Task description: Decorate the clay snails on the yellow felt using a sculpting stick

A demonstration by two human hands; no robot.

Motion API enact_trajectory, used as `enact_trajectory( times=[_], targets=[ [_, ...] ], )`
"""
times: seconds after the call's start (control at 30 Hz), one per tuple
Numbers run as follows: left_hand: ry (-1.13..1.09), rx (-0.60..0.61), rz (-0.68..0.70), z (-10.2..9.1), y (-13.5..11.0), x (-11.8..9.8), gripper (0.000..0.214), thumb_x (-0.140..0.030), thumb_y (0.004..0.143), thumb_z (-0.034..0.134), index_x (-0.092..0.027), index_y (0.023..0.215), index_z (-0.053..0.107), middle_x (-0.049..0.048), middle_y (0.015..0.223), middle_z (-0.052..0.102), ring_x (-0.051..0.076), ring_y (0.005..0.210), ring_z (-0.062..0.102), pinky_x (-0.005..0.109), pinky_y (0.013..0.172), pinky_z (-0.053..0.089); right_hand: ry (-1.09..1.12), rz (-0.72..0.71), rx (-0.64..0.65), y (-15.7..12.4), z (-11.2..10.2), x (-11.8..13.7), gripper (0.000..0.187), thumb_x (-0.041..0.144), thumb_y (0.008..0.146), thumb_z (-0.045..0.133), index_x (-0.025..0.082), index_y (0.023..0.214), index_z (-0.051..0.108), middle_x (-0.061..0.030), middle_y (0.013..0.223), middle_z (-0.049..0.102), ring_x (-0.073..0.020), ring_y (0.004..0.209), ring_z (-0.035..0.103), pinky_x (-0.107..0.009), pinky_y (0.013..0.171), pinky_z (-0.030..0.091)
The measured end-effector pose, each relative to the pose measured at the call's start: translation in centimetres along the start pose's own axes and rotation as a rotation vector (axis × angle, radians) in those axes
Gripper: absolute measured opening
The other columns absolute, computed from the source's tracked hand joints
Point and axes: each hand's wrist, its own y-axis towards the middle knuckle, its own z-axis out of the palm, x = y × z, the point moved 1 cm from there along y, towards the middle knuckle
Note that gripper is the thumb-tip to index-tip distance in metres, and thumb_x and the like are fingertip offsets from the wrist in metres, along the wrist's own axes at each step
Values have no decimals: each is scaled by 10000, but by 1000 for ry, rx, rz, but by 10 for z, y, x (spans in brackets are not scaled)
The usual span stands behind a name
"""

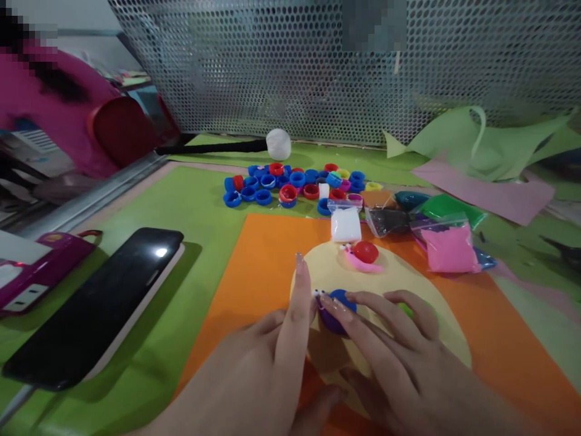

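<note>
A pale yellow foam oval lies on an orange sheet. On it sits a snail figure with a blue cap shell and purple clay body, with small googly eyes. My right hand presses its fingertips onto that figure. My left hand rests beside it, index finger stretched along the oval's left edge, touching the figure's left side. Farther back on the oval is a second snail, pink body with a red cap shell. A bit of green shows behind my right fingers.
Several blue and red bottle caps lie in a heap behind the sheet. Bags of white, black, pink and green clay sit at right. A black phone lies left. Another person in pink is at far left.
</note>
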Motion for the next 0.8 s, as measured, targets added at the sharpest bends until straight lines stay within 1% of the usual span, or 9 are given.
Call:
enact_trajectory(
  times=[0.2, 0.33, 0.43, 0.5, 0.57, 0.67, 0.73, 0.8],
  targets=[
    [-48, -56, 45, 2, -1, 3, 871, -277, 806, 490, -177, 1428, -112, 7, 833, 713, 183, 621, 658, 245, 544, 510, -8, -4, 33, -1, 0, 1, 349, 100, 897, 445, 29, 1239, 455, -132, 1233, 573, -339, 1080, 474, -513, 857, 308],
    [-81, -19, 63, 1, 0, 3, 922, -290, 818, 491, -170, 1396, -218, 32, 910, 718, 203, 695, 672, 265, 569, 528, 4, 47, -9, 4, -2, 0, 386, 94, 868, 463, -12, 1237, 422, -174, 1179, 593, -333, 1062, 481, -489, 840, 327],
    [-82, 6, 80, 2, 0, 2, 923, -246, 812, 468, -168, 1382, -253, 62, 976, 706, 218, 760, 676, 278, 604, 531, 20, 103, -32, 6, -2, -2, 397, 66, 845, 456, -24, 1229, 417, -183, 1139, 607, -318, 1037, 483, -467, 824, 333],
    [-72, 15, 85, 3, 0, 1, 928, -222, 796, 462, -177, 1380, -258, 69, 1002, 698, 226, 779, 679, 285, 620, 529, 33, 117, -26, 6, -2, -2, 417, 70, 830, 469, -28, 1232, 414, -187, 1154, 594, -322, 1042, 476, -471, 828, 327],
    [-75, 20, 62, 5, 0, 2, 938, -215, 785, 462, -193, 1376, -265, 59, 1003, 698, 225, 769, 681, 284, 617, 529, 43, 127, -22, 5, -1, -2, 442, 86, 822, 489, -30, 1240, 407, -188, 1162, 587, -324, 1043, 472, -467, 831, 323],
    [-111, 24, 18, 7, -1, 3, 923, -213, 789, 461, -217, 1385, -244, 44, 1007, 699, 216, 748, 680, 284, 605, 538, 35, 142, -27, 6, -3, -2, 412, 108, 845, 468, -26, 1232, 426, -177, 1136, 598, -314, 1038, 471, -449, 838, 314],
    [-133, 45, 5, 7, -2, 3, 878, -221, 795, 463, -221, 1413, -160, 64, 1049, 685, 224, 796, 676, 302, 639, 547, 35, 155, -32, 7, -4, -2, 375, 115, 868, 432, -19, 1217, 448, -169, 1133, 599, -309, 1040, 471, -444, 845, 304],
    [-139, 80, -4, 7, -2, 4, 813, -238, 793, 463, -213, 1437, -32, 88, 1060, 677, 235, 814, 673, 319, 660, 549, 29, 164, -40, 8, -4, -3, 354, 119, 881, 403, -14, 1202, 468, -165, 1141, 596, -306, 1040, 472, -442, 850, 295]
  ],
)
